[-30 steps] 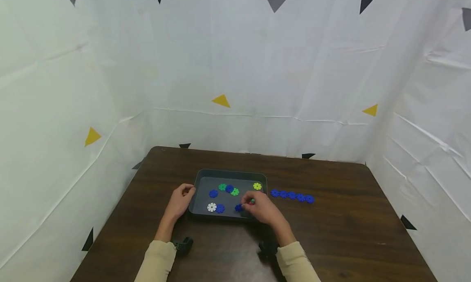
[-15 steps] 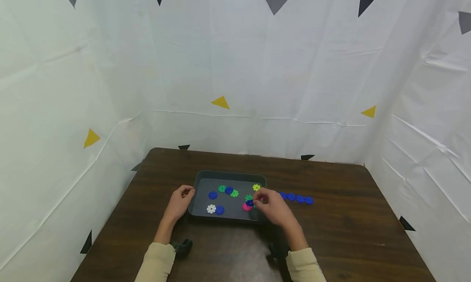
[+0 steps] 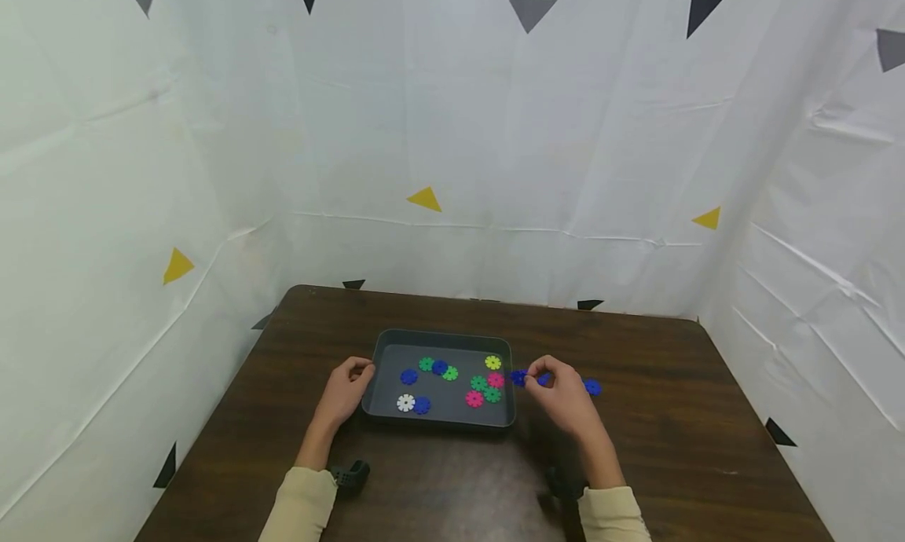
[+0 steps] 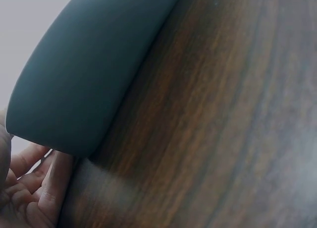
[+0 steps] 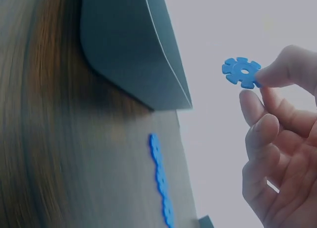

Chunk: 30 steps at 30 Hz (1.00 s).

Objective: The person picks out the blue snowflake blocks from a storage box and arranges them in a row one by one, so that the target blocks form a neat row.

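In the right wrist view my right hand [image 5: 282, 153] pinches a blue notched plastic disc [image 5: 241, 73] between thumb and index finger, the other fingers loosely curled. From the head view this hand [image 3: 564, 397] is just right of the grey tray [image 3: 438, 425], over a row of blue discs [image 3: 592, 387] that it partly hides. My left hand [image 3: 346, 389] holds the tray's left edge. In the left wrist view, its fingers [image 4: 52, 186] lie against the tray's outer wall [image 4: 94, 74] near a corner, the thumb by the rim.
Inside the tray lie a white disc [image 3: 406, 403], a yellow disc [image 3: 492, 362], and several blue, green and pink ones, such as a pink disc [image 3: 474, 399]. The dark wooden table [image 3: 650, 448] meets white curtains [image 3: 537, 149] at the back and sides.
My right hand has moved right with the blue disc, from inside the tray to beyond its right edge, uncovering pink and green discs. The left hand stays at the tray's left edge.
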### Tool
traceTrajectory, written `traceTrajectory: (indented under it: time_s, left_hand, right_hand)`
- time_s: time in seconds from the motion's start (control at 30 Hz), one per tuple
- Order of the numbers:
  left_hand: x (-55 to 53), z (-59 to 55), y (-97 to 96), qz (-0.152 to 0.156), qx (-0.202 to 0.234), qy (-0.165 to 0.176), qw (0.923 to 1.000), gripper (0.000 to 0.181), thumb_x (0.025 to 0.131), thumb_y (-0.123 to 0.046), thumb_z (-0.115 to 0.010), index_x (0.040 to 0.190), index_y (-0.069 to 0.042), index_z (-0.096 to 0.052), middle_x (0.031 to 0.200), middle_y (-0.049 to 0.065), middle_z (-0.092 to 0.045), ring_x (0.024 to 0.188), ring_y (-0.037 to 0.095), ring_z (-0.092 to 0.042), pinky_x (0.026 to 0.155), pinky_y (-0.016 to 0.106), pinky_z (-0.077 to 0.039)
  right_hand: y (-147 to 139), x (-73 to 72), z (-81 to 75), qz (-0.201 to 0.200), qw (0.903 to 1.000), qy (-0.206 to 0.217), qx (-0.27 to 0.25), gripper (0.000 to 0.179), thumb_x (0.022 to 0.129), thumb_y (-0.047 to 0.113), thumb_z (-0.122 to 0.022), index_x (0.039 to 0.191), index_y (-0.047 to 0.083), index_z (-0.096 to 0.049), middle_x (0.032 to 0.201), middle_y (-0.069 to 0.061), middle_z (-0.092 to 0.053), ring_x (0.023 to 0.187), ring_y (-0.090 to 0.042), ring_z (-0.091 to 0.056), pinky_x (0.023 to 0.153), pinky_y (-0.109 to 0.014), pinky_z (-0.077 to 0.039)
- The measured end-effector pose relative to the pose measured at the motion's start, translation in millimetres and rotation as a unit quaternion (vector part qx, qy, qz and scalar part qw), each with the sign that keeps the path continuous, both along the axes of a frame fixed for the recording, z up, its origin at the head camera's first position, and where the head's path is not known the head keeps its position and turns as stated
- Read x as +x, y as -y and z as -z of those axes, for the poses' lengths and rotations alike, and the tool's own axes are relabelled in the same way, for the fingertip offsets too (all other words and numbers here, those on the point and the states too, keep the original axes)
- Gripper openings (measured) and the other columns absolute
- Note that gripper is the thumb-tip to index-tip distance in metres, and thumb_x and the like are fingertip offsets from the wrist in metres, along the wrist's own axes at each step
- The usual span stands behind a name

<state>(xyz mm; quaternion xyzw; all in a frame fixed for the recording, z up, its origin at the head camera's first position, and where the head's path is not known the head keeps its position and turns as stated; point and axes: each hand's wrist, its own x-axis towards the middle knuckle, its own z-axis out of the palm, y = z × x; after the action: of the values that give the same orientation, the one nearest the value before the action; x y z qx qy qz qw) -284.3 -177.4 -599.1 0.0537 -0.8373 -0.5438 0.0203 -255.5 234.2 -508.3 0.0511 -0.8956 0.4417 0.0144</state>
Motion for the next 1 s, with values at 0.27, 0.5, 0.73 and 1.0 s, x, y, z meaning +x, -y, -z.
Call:
traceTrajectory:
  time_s: [0.27, 0.5, 0.73, 1.0]
  left_hand:
    - [-2.9, 3.5, 0.7, -0.002, 0.001, 0.000, 1.0000, 0.038, 0.111, -0.033, -0.060, 0.136, -0.005, -0.067, 0.132, 0.017, -0.070, 0.116, 0.029, -0.067, 0.102, 0.050, -0.054]
    - [-2.1, 2.3, 0.8, -0.007, 0.002, 0.003, 1.0000, 0.038, 0.111, -0.032, -0.061, 0.136, -0.005, -0.067, 0.132, 0.018, -0.070, 0.115, 0.029, -0.067, 0.101, 0.050, -0.055]
    - [-1.4, 2.1, 0.3, -0.008, -0.003, -0.002, 1.0000, 0.036, 0.111, -0.031, -0.062, 0.134, -0.003, -0.067, 0.129, 0.018, -0.071, 0.112, 0.029, -0.068, 0.097, 0.046, -0.055]
    - [-1.2, 0.5, -1.3, -0.005, -0.004, -0.004, 1.0000, 0.037, 0.111, -0.031, -0.061, 0.134, -0.003, -0.067, 0.128, 0.018, -0.071, 0.110, 0.028, -0.067, 0.095, 0.042, -0.055]
  right_hand:
    - [-30.8, -0.4, 1.0, 0.020, 0.9995, -0.022, -0.007, 0.010, 0.104, 0.017, -0.068, 0.108, 0.008, -0.065, 0.101, -0.010, -0.064, 0.082, -0.020, -0.055, 0.068, -0.029, -0.047]
    - [-56.1, -0.6, 4.8, 0.039, 0.9977, -0.014, -0.053, 0.012, 0.107, 0.016, -0.064, 0.106, 0.004, -0.062, 0.101, -0.014, -0.066, 0.074, -0.015, -0.060, 0.067, -0.030, -0.052]
    - [-82.0, 0.6, 2.7, 0.070, 0.9943, -0.004, -0.080, 0.020, 0.108, 0.020, -0.064, 0.111, 0.000, -0.063, 0.100, -0.016, -0.073, 0.066, -0.015, -0.060, 0.065, -0.030, -0.054]
    - [-109.3, -0.2, 7.8, 0.147, 0.9833, 0.045, -0.098, 0.028, 0.108, 0.026, -0.065, 0.118, 0.000, -0.067, 0.090, 0.000, -0.076, 0.072, -0.015, -0.061, 0.067, -0.028, -0.052]
